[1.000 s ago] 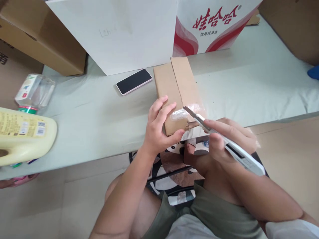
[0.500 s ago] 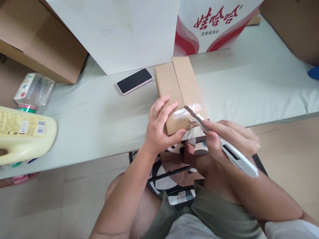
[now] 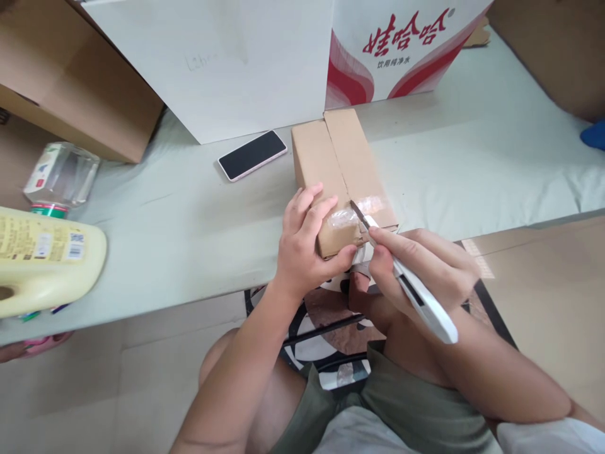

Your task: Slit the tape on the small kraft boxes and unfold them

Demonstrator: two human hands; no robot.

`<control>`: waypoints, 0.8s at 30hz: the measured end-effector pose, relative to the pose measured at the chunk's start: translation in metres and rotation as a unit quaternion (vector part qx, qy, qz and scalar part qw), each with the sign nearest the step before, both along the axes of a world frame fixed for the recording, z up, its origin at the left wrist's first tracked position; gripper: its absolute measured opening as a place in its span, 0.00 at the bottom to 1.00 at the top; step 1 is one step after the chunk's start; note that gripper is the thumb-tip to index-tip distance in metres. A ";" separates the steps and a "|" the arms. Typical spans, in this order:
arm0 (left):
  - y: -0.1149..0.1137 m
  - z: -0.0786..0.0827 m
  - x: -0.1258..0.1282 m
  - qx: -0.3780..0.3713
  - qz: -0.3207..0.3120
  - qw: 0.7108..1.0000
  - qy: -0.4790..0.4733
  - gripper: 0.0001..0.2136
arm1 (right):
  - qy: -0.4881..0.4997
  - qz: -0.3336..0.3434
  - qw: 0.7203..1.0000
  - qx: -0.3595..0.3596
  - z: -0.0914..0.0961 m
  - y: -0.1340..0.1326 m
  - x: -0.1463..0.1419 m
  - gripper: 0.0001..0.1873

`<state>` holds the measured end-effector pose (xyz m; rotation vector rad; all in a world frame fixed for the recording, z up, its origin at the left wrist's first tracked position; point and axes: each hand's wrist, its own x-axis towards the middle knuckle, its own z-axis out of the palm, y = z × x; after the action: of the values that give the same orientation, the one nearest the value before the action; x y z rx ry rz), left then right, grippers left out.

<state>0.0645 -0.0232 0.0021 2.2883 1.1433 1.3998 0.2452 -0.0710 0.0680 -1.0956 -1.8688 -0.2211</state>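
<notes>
A small brown cardboard box [image 3: 359, 161] lies near the front edge of the cloth-covered surface, its top flaps meeting at a lengthwise seam. Clear tape [image 3: 343, 218] crosses the seam at the near end. My left hand [image 3: 302, 243] grips the near left corner, fingers on the top and thumb against the near end. In my right hand [image 3: 425, 261] is a white utility knife [image 3: 432, 312] with its blade out. The blade tip meets the seam by the tape; how deep it goes I cannot tell.
Behind the box stand a large white carton [image 3: 265, 69] and a phone [image 3: 253, 156] lying flat. To the left are a clear plastic bottle [image 3: 70, 176], a yellow jug [image 3: 61, 258] and a big brown carton [image 3: 89, 94]. A blue object [image 3: 593, 135] shows at far right.
My right hand has shifted left with the knife, whose handle now points more steeply toward me. The blade tip stays near the taped seam. My left hand keeps its hold on the box.
</notes>
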 end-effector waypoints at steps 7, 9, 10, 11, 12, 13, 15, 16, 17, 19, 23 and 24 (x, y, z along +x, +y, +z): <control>-0.002 0.003 0.005 0.011 0.025 1.000 -0.010 0.30 | 0.060 0.002 0.998 -0.011 0.000 0.003 -0.002 0.11; -0.003 0.003 0.006 0.006 0.031 1.000 -0.006 0.30 | 0.048 0.002 0.999 -0.011 0.003 0.000 0.004 0.11; -0.004 0.003 0.006 0.005 0.032 0.999 -0.004 0.30 | 0.035 0.001 0.999 -0.014 0.005 -0.002 0.006 0.11; -0.004 0.003 0.006 0.005 0.033 0.999 -0.005 0.30 | 0.023 -0.001 1.000 -0.019 0.006 -0.004 0.008 0.11; -0.004 0.003 0.006 0.006 0.034 0.999 -0.008 0.30 | 0.019 -0.002 1.000 -0.025 0.007 -0.006 0.009 0.11; -0.004 0.003 0.006 0.008 0.034 0.999 -0.012 0.30 | 0.022 -0.003 0.999 -0.032 0.008 -0.006 0.009 0.11; -0.003 0.001 0.005 0.010 0.030 0.999 -0.021 0.30 | 0.049 0.000 0.998 -0.040 0.006 -0.005 0.007 0.12; -0.002 0.001 0.004 0.011 0.027 0.999 -0.024 0.30 | 0.064 0.003 0.997 -0.047 0.005 -0.004 0.005 0.12; -0.002 0.000 0.003 0.012 0.024 0.999 -0.025 0.30 | 0.077 0.010 0.996 -0.052 0.003 -0.002 0.002 0.12; -0.001 -0.001 0.001 0.014 0.022 0.999 -0.027 0.30 | 0.092 0.019 0.994 -0.061 0.000 0.002 -0.003 0.11; 0.000 -0.002 0.001 0.021 0.026 0.999 -0.031 0.30 | 0.113 0.019 0.991 -0.075 -0.004 0.005 -0.004 0.10; 0.001 -0.002 0.001 0.022 0.026 0.999 -0.032 0.30 | 0.116 0.019 0.990 -0.075 -0.005 0.005 -0.002 0.09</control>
<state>0.0658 -0.0226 0.0003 2.2414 1.1721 1.5196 0.2429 -0.0663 0.0632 -1.1346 -1.7169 0.0684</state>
